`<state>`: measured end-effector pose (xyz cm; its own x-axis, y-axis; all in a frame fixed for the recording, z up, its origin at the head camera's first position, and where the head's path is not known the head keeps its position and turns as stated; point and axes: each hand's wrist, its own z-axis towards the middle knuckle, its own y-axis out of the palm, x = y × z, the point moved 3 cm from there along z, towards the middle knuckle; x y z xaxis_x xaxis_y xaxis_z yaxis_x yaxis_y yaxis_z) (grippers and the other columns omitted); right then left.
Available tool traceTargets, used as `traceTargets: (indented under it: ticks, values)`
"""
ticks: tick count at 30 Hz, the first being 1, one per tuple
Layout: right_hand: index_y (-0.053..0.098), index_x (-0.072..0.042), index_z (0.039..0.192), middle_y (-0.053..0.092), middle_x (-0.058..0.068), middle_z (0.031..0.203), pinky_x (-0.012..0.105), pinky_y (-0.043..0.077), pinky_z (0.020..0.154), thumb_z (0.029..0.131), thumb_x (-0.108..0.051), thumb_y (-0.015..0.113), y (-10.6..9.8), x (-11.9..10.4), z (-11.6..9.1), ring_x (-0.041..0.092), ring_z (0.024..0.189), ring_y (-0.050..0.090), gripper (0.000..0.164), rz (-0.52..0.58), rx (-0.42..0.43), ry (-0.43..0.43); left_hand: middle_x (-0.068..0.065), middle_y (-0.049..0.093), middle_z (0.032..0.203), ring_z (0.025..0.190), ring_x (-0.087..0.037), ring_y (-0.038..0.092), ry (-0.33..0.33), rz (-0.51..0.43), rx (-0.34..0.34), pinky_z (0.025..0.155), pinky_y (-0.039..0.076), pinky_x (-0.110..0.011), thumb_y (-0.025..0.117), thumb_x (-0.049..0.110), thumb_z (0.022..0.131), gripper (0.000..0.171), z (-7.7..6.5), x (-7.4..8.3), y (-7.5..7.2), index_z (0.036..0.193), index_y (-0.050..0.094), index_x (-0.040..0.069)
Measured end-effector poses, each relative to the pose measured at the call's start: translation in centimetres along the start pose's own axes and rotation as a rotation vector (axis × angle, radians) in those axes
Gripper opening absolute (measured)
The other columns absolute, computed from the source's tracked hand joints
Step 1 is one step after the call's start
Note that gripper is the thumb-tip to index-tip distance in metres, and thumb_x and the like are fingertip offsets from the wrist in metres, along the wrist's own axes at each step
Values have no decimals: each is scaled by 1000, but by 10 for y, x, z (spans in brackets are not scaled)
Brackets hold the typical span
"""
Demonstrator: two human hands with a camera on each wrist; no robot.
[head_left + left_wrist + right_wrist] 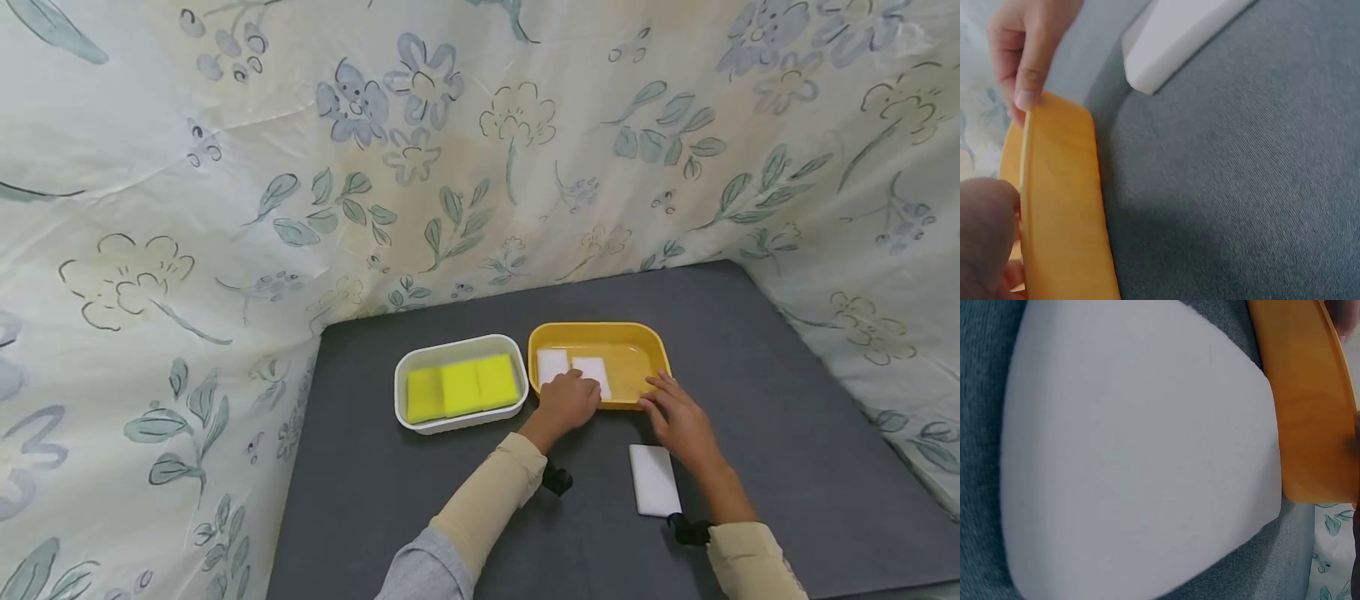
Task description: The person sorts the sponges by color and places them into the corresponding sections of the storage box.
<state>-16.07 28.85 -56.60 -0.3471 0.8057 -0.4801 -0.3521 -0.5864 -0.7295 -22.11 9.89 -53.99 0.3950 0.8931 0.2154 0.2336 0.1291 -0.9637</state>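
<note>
My left hand [570,402] reaches over the near rim of a yellow tray [637,367]. Its fingertips are at a white sponge block [592,372] lying inside, and the tray wall partly hides them in the left wrist view; I cannot tell whether they pinch it. Another white block [552,363] lies to its left in the tray. The right hand [681,417] holds the tray's near right corner, thumb [1027,94] outside the wall and fingers over the rim. Below that hand, a third white block [655,481] lies flat on the table, large in the right wrist view.
Left of the yellow tray stands a white tray [459,342] with three yellow sponges [461,387] side by side. Both trays rest on a dark grey table [345,500]. Floral cloth [450,167] hangs behind and along the sides.
</note>
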Motion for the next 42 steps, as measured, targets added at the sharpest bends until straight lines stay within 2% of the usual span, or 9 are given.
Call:
traceTargets:
  ticks: [4,8,12,16,24,37,42]
  values:
    - [72,3,95,64,22,126,56,36,105,84,0,78,1,1,-1,42,132,48,13,10,12,-16,8,51,145,125,-19,49,-32,91,-62,103,41,-44,25,55,106,54,-1,1,7,137,63,34]
    - [72,3,95,64,22,125,57,37,105,83,0,78,1,4,-2,42,131,48,14,13,17,-23,8,46,151,134,-22,41,-46,132,-60,108,36,-46,22,63,103,62,-3,2,8,143,57,31]
    - [73,3,95,64,22,126,58,37,104,84,0,78,2,6,-2,42,132,48,13,11,8,-16,7,45,151,134,-24,40,-78,128,-70,110,33,-47,23,66,101,67,-5,2,8,144,56,26]
    - [73,3,96,64,22,126,57,36,105,84,-1,78,1,5,-2,42,132,47,13,12,4,-15,7,45,152,135,-24,41,-70,127,-79,110,34,-45,22,67,101,70,-6,0,7,144,55,23]
    - [72,3,94,65,23,125,58,37,104,84,0,78,-2,2,-2,43,130,48,12,7,12,-21,8,40,156,143,-23,35,-9,142,-127,116,27,-42,20,67,101,70,-9,-2,2,150,49,25]
    - [71,3,94,65,23,124,60,37,103,84,1,78,-1,2,-2,43,131,48,13,25,22,-28,5,43,154,132,-23,45,-36,123,-112,111,34,-44,23,69,100,70,-10,-2,2,149,49,26]
    - [71,3,94,65,23,124,60,36,104,84,1,78,-2,2,-1,44,130,49,12,26,20,-28,6,41,155,133,-22,44,-32,129,-109,112,33,-43,23,70,99,71,-10,-4,2,152,45,28]
